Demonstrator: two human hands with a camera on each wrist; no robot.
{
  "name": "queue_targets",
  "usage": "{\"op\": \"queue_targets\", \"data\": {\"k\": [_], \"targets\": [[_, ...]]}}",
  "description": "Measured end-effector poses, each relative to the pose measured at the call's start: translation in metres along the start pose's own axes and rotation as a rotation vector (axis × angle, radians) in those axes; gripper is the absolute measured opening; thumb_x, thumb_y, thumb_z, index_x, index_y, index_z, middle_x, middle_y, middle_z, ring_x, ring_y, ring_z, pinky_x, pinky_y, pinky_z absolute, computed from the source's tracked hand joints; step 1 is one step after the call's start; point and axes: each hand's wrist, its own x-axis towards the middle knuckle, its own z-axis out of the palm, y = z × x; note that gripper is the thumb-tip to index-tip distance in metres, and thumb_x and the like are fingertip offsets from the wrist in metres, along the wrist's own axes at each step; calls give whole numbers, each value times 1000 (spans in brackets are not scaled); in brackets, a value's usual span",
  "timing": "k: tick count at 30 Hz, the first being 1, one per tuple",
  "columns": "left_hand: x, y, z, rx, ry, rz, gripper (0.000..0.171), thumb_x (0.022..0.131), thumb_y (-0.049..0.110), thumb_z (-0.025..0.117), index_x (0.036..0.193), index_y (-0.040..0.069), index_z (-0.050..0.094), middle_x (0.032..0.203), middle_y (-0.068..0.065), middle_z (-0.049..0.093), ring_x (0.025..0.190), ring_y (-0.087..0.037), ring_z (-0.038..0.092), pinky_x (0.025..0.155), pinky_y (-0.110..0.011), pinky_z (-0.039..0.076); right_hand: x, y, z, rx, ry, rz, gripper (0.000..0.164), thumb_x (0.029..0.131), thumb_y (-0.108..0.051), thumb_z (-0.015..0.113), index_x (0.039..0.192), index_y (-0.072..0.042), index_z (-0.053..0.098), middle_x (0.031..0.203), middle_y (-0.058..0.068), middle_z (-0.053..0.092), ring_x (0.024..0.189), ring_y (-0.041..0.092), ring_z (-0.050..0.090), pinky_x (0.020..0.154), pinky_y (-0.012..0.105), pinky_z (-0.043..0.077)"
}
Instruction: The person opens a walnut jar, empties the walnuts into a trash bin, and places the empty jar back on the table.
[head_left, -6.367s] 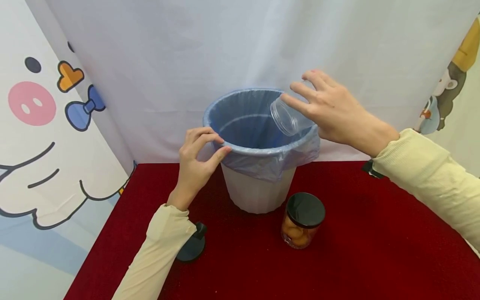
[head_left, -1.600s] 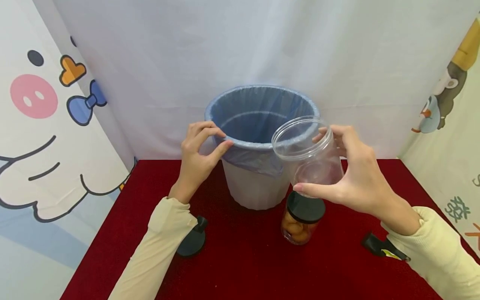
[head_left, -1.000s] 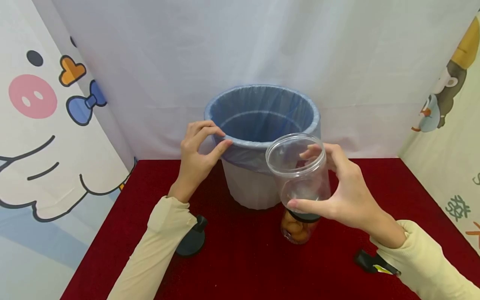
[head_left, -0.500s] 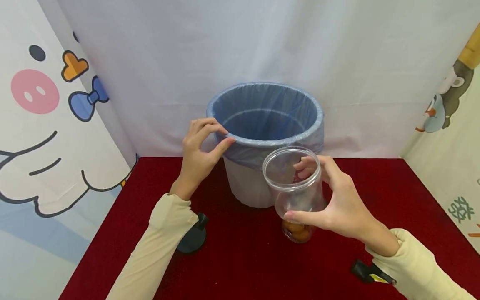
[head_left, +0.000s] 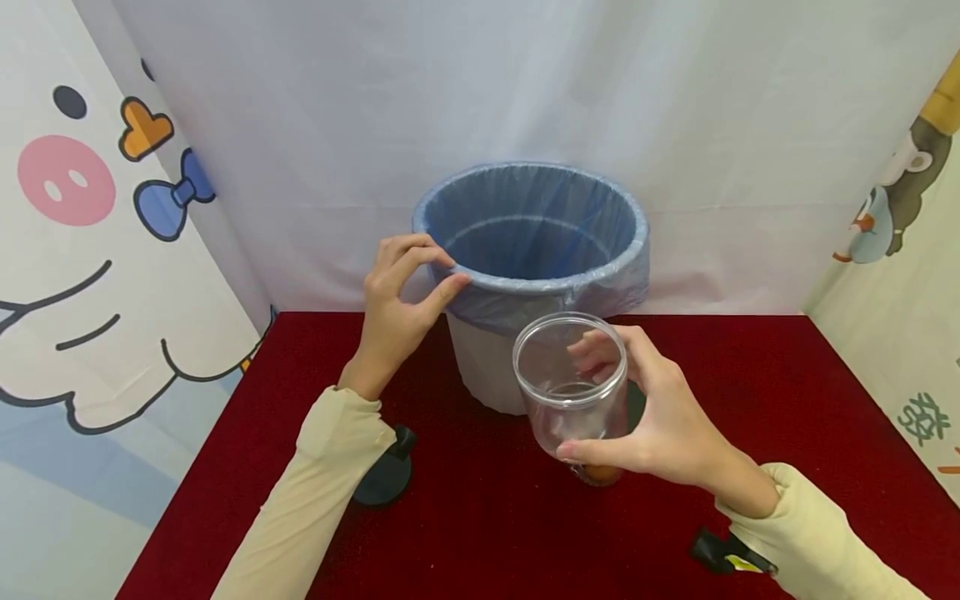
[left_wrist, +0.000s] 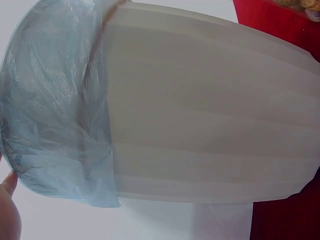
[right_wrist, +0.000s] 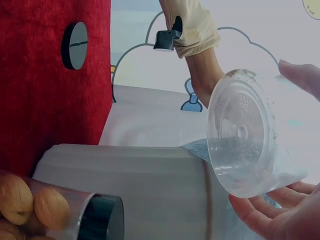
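Observation:
My left hand [head_left: 397,308] pinches the near left rim of a white trash can [head_left: 487,367] lined with a blue bag [head_left: 525,225]. In front of the can, my right hand [head_left: 652,417] grips a clear plastic jar [head_left: 573,396] round its side, thumb on the near face. This jar has no lid and looks empty, its mouth up and tilted slightly. Its base faces the camera in the right wrist view. Behind it, mostly hidden in the head view, stands a second clear jar [right_wrist: 50,207] of walnut-like brown pieces with a black lid [right_wrist: 102,217].
A loose black lid [head_left: 384,479] lies on the red tabletop [head_left: 480,533], beside my left forearm. A white cloth [head_left: 337,125] hangs behind the trash can, and printed panels stand on both sides. Dark camera mounts [head_left: 723,550] sit at the wrists.
The clear jar was tipped mouth down over the trash can; my right hand has turned it upright and brought it down and left, in front of the filled jar. My left hand stays at the rim.

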Motion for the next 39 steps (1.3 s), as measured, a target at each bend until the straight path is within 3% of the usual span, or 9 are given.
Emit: {"op": "queue_targets", "data": {"k": [24,39], "targets": [[0,1,-1,-5,-1,8,20,68,-8,78,82,-6,64,91,-22,59,91,-38,48,86,-37,37,-9,6,16,59,-54,9,89,52,-15,94,125,-4,44,118,8,59,99,26,58,84,31,49],[1,1,0,6,-13,8,19,70,-7,78,82,-6,64,92,-22,59,90,-37,47,84,-37,37,-13,15,30,106,-102,72,88,56,-22,93,125,-6,42,122,7,55,105,25,57,86,34,49]]}}
